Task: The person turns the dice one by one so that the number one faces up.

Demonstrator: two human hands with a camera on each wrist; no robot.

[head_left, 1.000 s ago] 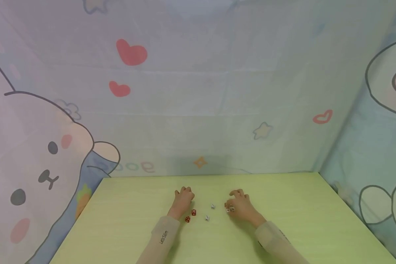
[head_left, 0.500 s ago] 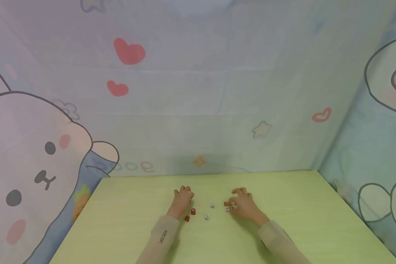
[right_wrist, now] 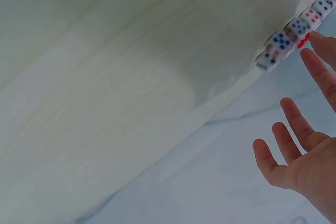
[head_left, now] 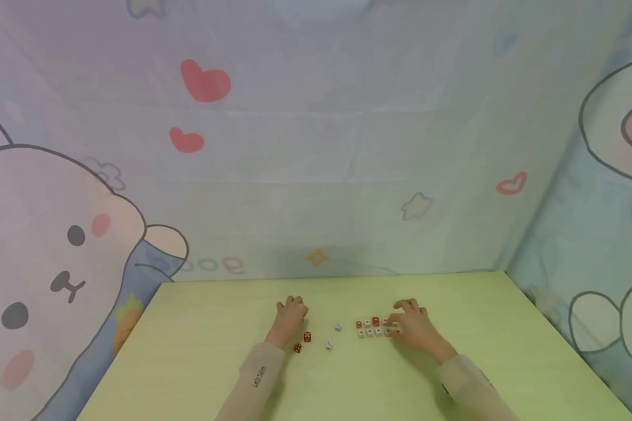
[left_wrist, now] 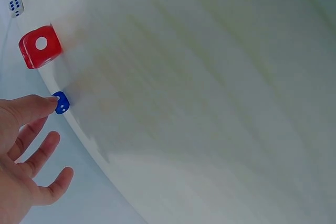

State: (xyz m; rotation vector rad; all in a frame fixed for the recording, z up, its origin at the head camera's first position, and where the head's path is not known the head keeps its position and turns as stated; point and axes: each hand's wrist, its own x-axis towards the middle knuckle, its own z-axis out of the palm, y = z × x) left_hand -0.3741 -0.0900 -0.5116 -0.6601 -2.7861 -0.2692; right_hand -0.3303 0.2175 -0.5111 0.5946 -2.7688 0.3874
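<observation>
In the left wrist view, the left hand (left_wrist: pixel 29 145) pinches a small blue die (left_wrist: pixel 62 103) by thumb and finger; other fingers are spread. A red die (left_wrist: pixel 39 48) with one white pip sits close by. In the head view, the left hand (head_left: pixel 287 321) hides that blue die. My right hand (head_left: pixel 416 327) is over the right end of two rows of dice (head_left: pixel 370 332), covering some. In the right wrist view, the right hand (right_wrist: pixel 310 150) has thumb and forefinger near the white dice (right_wrist: pixel 281 41) and a red die (right_wrist: pixel 303 40); nothing shows between them.
Between the hands lie two loose white dice (head_left: pixel 329 345). Two red dice (head_left: pixel 297 348) lie by the left wrist. A larger red die (head_left: pixel 375 321) stands in the back row. The pale yellow-green table (head_left: pixel 189 351) meets a printed cloth (head_left: pixel 316 146) at its far edge.
The right hand has moved right along the rows, uncovering several white dice and the larger red die. The left hand stays nearly in place.
</observation>
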